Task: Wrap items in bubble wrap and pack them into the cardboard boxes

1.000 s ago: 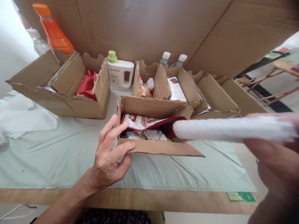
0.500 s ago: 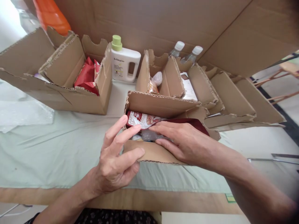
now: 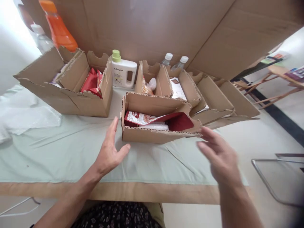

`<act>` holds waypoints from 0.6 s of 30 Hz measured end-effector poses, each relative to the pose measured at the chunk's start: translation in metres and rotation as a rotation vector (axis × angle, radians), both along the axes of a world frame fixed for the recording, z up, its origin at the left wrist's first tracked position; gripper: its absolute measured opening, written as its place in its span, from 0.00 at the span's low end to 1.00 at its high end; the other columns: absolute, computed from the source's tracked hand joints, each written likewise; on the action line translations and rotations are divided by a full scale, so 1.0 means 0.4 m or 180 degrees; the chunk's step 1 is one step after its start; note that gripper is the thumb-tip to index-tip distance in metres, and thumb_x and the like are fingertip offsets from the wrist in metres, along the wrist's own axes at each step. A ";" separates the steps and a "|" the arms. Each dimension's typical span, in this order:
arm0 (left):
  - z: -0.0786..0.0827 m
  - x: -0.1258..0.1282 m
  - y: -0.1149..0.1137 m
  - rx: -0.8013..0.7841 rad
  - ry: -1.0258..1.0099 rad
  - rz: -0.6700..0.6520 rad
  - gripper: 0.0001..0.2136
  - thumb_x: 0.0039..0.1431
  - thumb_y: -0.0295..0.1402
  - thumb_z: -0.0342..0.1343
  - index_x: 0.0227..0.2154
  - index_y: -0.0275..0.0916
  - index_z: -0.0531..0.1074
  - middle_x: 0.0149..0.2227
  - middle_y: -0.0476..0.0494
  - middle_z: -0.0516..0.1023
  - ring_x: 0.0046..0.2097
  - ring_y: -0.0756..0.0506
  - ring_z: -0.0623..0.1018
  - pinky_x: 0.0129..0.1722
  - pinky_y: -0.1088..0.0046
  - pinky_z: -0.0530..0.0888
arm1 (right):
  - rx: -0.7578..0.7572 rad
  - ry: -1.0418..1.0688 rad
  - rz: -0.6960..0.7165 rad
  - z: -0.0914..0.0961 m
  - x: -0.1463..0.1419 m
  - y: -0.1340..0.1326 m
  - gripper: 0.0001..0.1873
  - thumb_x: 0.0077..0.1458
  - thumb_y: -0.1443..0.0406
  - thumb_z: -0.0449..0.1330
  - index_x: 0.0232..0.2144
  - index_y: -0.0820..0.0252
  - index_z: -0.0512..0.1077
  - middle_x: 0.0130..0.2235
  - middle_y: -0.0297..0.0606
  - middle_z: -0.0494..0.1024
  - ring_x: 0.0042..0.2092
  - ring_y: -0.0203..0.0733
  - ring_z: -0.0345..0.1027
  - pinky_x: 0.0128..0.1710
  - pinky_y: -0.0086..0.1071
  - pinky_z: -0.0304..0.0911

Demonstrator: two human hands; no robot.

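A narrow open cardboard box [image 3: 142, 134] stands on the cloth in front of me. Inside it lie a dark red printed package [image 3: 180, 122] and, beside that, a whitish translucent item [image 3: 155, 126] whose kind I cannot make out. My left hand [image 3: 110, 152] is off the box's left end, thumb and fingers apart, holding nothing. At the right end, my right hand [image 3: 219, 155] is slightly blurred, its thumb and fingers apart and empty. Its fingertips are close to the box's corner; I cannot tell whether they touch.
Behind, a white detergent bottle [image 3: 123, 72] stands between a left cardboard box [image 3: 83, 104] holding red packets [image 3: 91, 82] and a row of cardboard compartments [image 3: 211, 95]. An orange bottle [image 3: 60, 31] is at back left. Clear plastic [image 3: 35, 117] lies on the green cloth [image 3: 71, 152].
My right hand has come out of the box and moved right. My left hand has drawn off the box's front wall to the left. The view has shifted slightly.
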State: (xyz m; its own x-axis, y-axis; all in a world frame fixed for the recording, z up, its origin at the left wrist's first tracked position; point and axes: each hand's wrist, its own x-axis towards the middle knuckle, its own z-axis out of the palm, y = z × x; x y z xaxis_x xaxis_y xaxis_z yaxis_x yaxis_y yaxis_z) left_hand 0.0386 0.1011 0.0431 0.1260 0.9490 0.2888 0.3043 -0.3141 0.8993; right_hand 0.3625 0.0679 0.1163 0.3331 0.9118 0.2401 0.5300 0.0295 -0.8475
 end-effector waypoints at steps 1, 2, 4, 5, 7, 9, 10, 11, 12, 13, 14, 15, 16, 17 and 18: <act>-0.007 0.011 0.006 -0.0175 -0.0083 -0.0063 0.43 0.61 0.32 0.61 0.75 0.45 0.47 0.74 0.32 0.57 0.74 0.32 0.61 0.71 0.43 0.62 | -0.0238 0.0050 0.0332 -0.033 -0.011 0.012 0.28 0.53 0.51 0.70 0.53 0.53 0.76 0.55 0.47 0.81 0.54 0.56 0.77 0.52 0.53 0.75; -0.011 0.023 0.011 -0.0276 -0.0179 -0.0116 0.42 0.60 0.33 0.61 0.74 0.44 0.49 0.73 0.32 0.61 0.73 0.32 0.63 0.71 0.43 0.62 | -0.0372 0.0055 0.0561 -0.062 -0.026 0.023 0.31 0.53 0.49 0.70 0.55 0.54 0.75 0.57 0.48 0.80 0.55 0.57 0.76 0.53 0.54 0.74; -0.013 0.036 0.003 -0.0323 -0.0377 -0.0190 0.42 0.59 0.34 0.62 0.74 0.42 0.51 0.70 0.31 0.65 0.71 0.32 0.65 0.71 0.44 0.62 | -0.0425 0.0057 0.0738 -0.104 -0.060 0.025 0.33 0.53 0.45 0.68 0.54 0.57 0.73 0.56 0.50 0.80 0.55 0.59 0.76 0.54 0.56 0.73; -0.012 0.033 -0.014 -0.0316 -0.0431 -0.0206 0.41 0.59 0.35 0.62 0.73 0.41 0.51 0.69 0.31 0.65 0.71 0.32 0.66 0.71 0.44 0.62 | -0.0408 0.0041 0.0714 -0.117 -0.076 0.012 0.34 0.53 0.43 0.67 0.54 0.58 0.73 0.55 0.50 0.81 0.53 0.59 0.76 0.54 0.56 0.72; -0.011 0.005 -0.072 -0.0394 -0.0364 -0.0233 0.40 0.61 0.36 0.62 0.73 0.41 0.52 0.69 0.31 0.66 0.71 0.32 0.65 0.72 0.43 0.60 | -0.0378 -0.0072 0.0581 -0.128 -0.109 -0.042 0.32 0.54 0.43 0.65 0.51 0.58 0.73 0.50 0.50 0.82 0.50 0.59 0.77 0.52 0.55 0.73; -0.014 -0.049 -0.150 -0.0578 -0.0149 -0.0235 0.38 0.63 0.37 0.62 0.72 0.41 0.54 0.69 0.31 0.66 0.70 0.31 0.66 0.72 0.44 0.60 | -0.0385 -0.0202 0.0588 -0.121 -0.147 -0.108 0.27 0.57 0.45 0.64 0.49 0.58 0.74 0.48 0.49 0.83 0.50 0.58 0.77 0.51 0.52 0.73; -0.013 -0.081 -0.186 -0.0632 -0.0078 -0.0179 0.37 0.64 0.38 0.62 0.72 0.42 0.56 0.68 0.31 0.68 0.69 0.31 0.67 0.71 0.45 0.62 | -0.0361 -0.0230 0.0658 -0.112 -0.169 -0.134 0.25 0.58 0.48 0.64 0.49 0.58 0.74 0.49 0.49 0.82 0.50 0.58 0.77 0.51 0.51 0.73; -0.008 -0.112 -0.213 -0.0673 -0.0070 -0.0111 0.36 0.65 0.39 0.61 0.72 0.43 0.55 0.67 0.32 0.68 0.69 0.31 0.68 0.69 0.47 0.65 | -0.0328 -0.0225 0.0778 -0.099 -0.193 -0.150 0.23 0.59 0.50 0.64 0.50 0.58 0.73 0.51 0.48 0.82 0.52 0.57 0.77 0.52 0.50 0.73; 0.002 -0.140 -0.227 -0.0630 -0.0122 -0.0023 0.35 0.66 0.40 0.61 0.72 0.44 0.55 0.67 0.33 0.69 0.68 0.32 0.69 0.68 0.50 0.67 | -0.0300 -0.0188 0.0930 -0.082 -0.217 -0.152 0.23 0.59 0.52 0.64 0.52 0.58 0.72 0.52 0.48 0.81 0.53 0.56 0.76 0.52 0.49 0.73; 0.017 -0.159 -0.227 -0.0522 -0.0198 0.0072 0.35 0.66 0.40 0.61 0.72 0.44 0.55 0.67 0.34 0.68 0.68 0.33 0.70 0.67 0.53 0.69 | -0.0280 -0.0125 0.1090 -0.064 -0.237 -0.142 0.23 0.59 0.54 0.64 0.53 0.57 0.72 0.53 0.47 0.81 0.52 0.55 0.76 0.52 0.48 0.73; 0.037 -0.167 -0.214 -0.0366 -0.0277 0.0150 0.35 0.66 0.40 0.61 0.72 0.45 0.54 0.68 0.34 0.68 0.68 0.34 0.70 0.66 0.55 0.70 | -0.0252 -0.0037 0.1216 -0.045 -0.251 -0.120 0.24 0.58 0.54 0.64 0.53 0.57 0.72 0.52 0.47 0.81 0.52 0.54 0.76 0.52 0.48 0.73; 0.058 -0.162 -0.191 -0.0161 -0.0344 0.0216 0.36 0.65 0.41 0.62 0.72 0.45 0.54 0.69 0.35 0.66 0.68 0.35 0.69 0.65 0.57 0.70 | -0.0204 0.0066 0.1276 -0.027 -0.255 -0.094 0.24 0.57 0.54 0.65 0.53 0.57 0.72 0.51 0.46 0.82 0.51 0.54 0.76 0.52 0.48 0.73; 0.079 -0.143 -0.161 0.0047 -0.0374 0.0257 0.37 0.64 0.42 0.64 0.71 0.45 0.54 0.70 0.35 0.64 0.69 0.35 0.69 0.65 0.58 0.71 | -0.0125 0.0169 0.1248 -0.012 -0.248 -0.069 0.25 0.56 0.53 0.66 0.52 0.57 0.72 0.50 0.46 0.82 0.50 0.53 0.76 0.52 0.48 0.73; 0.098 -0.113 -0.132 0.0189 -0.0362 0.0198 0.39 0.63 0.43 0.64 0.72 0.45 0.52 0.71 0.35 0.63 0.69 0.34 0.68 0.66 0.56 0.70 | -0.0027 0.0254 0.1148 -0.001 -0.232 -0.051 0.25 0.55 0.52 0.66 0.51 0.57 0.72 0.50 0.45 0.82 0.50 0.54 0.76 0.52 0.49 0.72; 0.112 -0.075 -0.108 0.0325 -0.0376 0.0141 0.41 0.63 0.43 0.64 0.73 0.46 0.49 0.71 0.35 0.62 0.70 0.34 0.67 0.67 0.55 0.69 | 0.0085 0.0304 0.0970 0.006 -0.208 -0.047 0.25 0.55 0.51 0.67 0.50 0.56 0.72 0.50 0.45 0.81 0.50 0.54 0.76 0.52 0.50 0.72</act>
State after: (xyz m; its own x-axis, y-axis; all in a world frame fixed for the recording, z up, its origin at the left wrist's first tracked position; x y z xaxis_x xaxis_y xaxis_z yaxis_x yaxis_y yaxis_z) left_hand 0.0085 0.0579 0.0878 0.0441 0.9178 0.3945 0.2140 -0.3944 0.8937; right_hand 0.2791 0.0490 0.1187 0.0679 0.9669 0.2461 0.4113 0.1976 -0.8898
